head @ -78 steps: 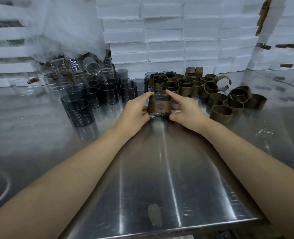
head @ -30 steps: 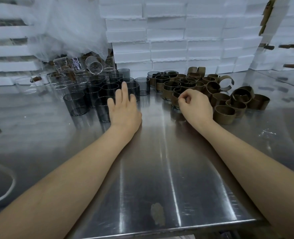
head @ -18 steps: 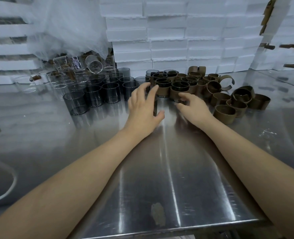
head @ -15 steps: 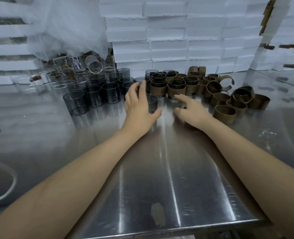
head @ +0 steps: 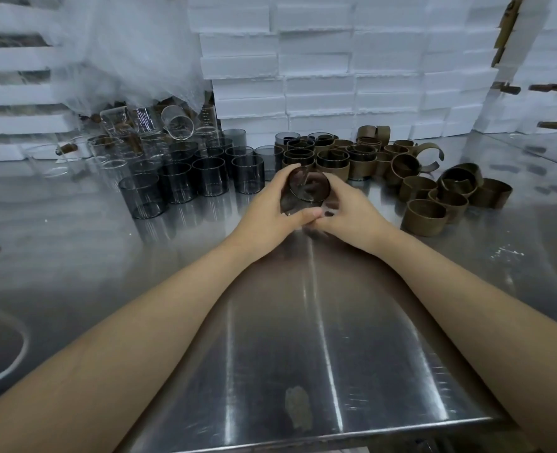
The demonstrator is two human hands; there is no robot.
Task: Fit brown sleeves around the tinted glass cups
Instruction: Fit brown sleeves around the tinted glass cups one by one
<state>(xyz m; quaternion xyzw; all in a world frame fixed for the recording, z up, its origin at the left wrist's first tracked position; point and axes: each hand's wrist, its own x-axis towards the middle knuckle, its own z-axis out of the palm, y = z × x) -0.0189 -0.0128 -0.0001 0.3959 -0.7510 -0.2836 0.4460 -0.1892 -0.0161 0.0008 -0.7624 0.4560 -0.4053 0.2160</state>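
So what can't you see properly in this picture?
- Head view: the lower part of the cup is hidden by the left hand and right hand, so whether anything wraps it can't be told.
- Head view: the clear glasses at the back are blurred and part-covered by plastic wrap.
- Head view: the round rim is cut off by the left edge.

Tinted cup [head: 307,190] now aloft and tilted

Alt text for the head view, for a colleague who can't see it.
The left hand and right hand hold a tilted tinted glass cup over a steel table. Bare cups stand left, sleeved cups behind, loose brown sleeves right.
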